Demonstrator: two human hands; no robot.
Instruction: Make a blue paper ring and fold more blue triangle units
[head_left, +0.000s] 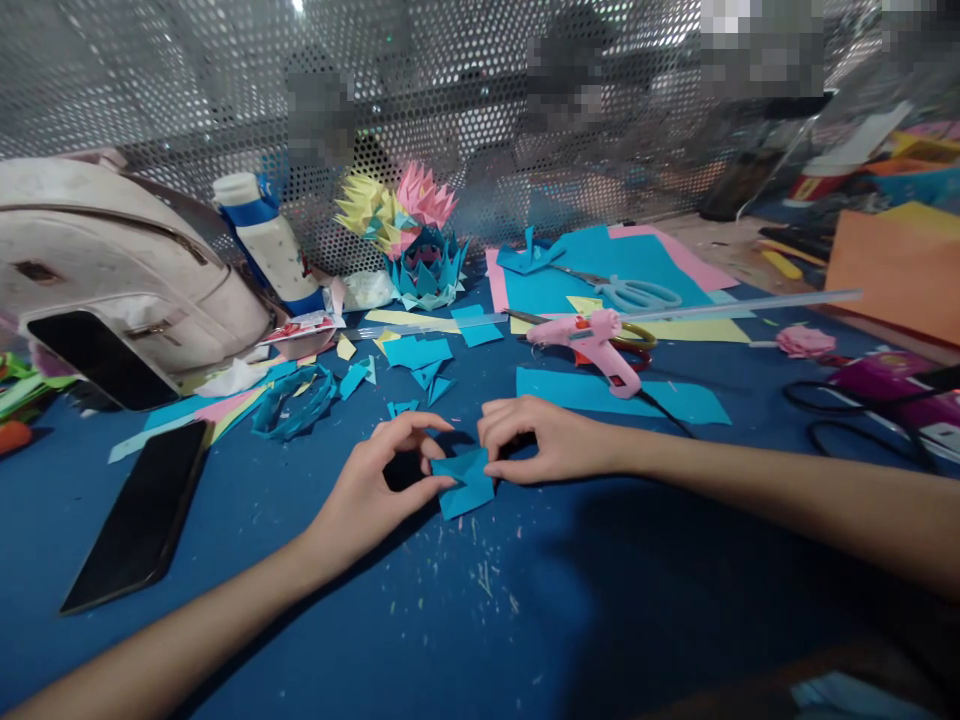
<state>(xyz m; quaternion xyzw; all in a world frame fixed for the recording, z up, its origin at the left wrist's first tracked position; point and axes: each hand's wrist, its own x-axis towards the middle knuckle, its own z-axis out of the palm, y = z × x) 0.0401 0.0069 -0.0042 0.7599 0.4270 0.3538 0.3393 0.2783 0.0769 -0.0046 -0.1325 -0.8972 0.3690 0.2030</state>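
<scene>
Small blue paper: sitting between both hands, over the desk; whether it is touching the surface cannot be told.
Left hand: thumb and fingers are pinching the paper's left side, the index finger arching above.
Right hand: fingers are gripping its upper right edge.
Pink glue gun: lying beyond the right hand.
Phone: lying left of the left hand.

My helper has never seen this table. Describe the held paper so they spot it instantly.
On the blue table, find the left hand and right hand near the middle. Between them is a small blue paper, set apart from the blue scraps beyond by being held.
</scene>
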